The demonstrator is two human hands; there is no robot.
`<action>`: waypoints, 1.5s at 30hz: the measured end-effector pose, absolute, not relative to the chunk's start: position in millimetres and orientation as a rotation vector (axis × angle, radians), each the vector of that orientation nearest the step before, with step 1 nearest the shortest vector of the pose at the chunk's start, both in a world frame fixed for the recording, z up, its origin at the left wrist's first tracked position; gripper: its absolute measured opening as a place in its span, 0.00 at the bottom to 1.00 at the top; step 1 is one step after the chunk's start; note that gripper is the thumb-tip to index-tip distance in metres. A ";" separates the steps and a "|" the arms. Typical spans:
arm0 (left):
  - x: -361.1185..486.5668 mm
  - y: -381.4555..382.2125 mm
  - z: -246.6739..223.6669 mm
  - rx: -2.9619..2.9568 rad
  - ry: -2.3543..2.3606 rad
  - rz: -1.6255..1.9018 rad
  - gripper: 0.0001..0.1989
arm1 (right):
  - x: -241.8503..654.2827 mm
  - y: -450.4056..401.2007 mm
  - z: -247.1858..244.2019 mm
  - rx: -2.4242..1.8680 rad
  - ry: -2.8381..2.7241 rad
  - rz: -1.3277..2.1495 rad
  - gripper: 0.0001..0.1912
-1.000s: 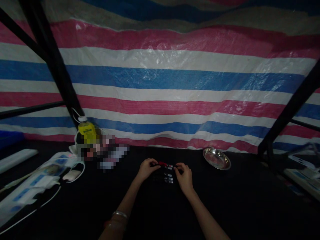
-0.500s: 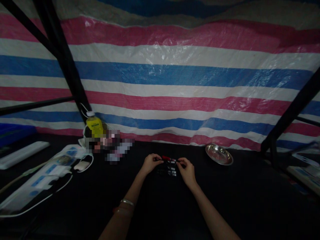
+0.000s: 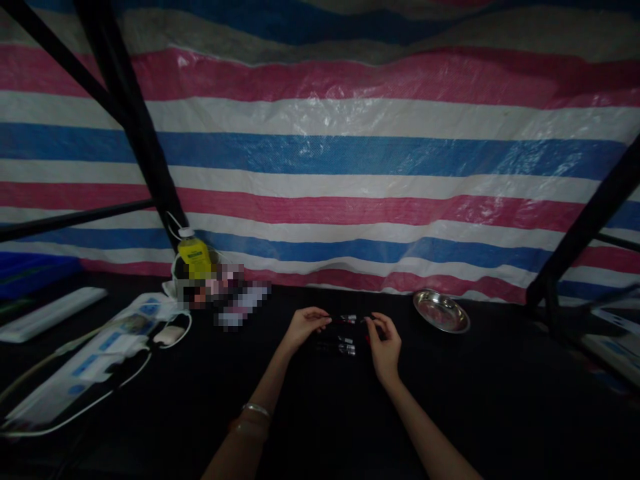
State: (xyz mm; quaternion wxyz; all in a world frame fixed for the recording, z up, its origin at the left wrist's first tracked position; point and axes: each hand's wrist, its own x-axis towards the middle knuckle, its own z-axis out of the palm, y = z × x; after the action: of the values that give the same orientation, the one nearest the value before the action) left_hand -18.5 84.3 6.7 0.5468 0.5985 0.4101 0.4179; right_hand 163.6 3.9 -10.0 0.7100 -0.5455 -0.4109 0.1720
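At frame centre, your left hand and right hand each pinch an end of a small red-tipped piece, its dark mates waiting untouched on the desk.

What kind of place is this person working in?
Probably a makeshift work stall: a striped tarp hung on black poles serves as the wall, and a dark table carries a power strip and a metal dish.

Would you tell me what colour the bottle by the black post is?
The bottle is yellow with a white cap, seen in the head view.
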 end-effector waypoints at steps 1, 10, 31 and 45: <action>-17.4 82.5 7.2 1.418 0.958 0.979 0.17 | 162.8 3.6 -8.9 -1.186 -0.903 0.383 0.17; -11.9 77.2 12.2 1.400 0.892 0.999 0.19 | 161.6 4.4 -5.4 -1.041 -0.906 0.507 0.17; -9.7 69.4 16.1 1.307 0.841 0.928 0.17 | 160.5 2.2 -5.8 -1.079 -0.869 0.504 0.19; -8.9 69.6 17.9 1.022 0.734 0.939 0.15 | 157.2 -11.7 -0.4 -1.058 -1.359 0.119 0.15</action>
State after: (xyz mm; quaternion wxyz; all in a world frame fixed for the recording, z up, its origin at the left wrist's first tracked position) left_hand -8.9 69.6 17.9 0.7073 0.4600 0.3306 0.4228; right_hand 157.2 -11.7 -0.4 0.6500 -0.4657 -0.5982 0.0525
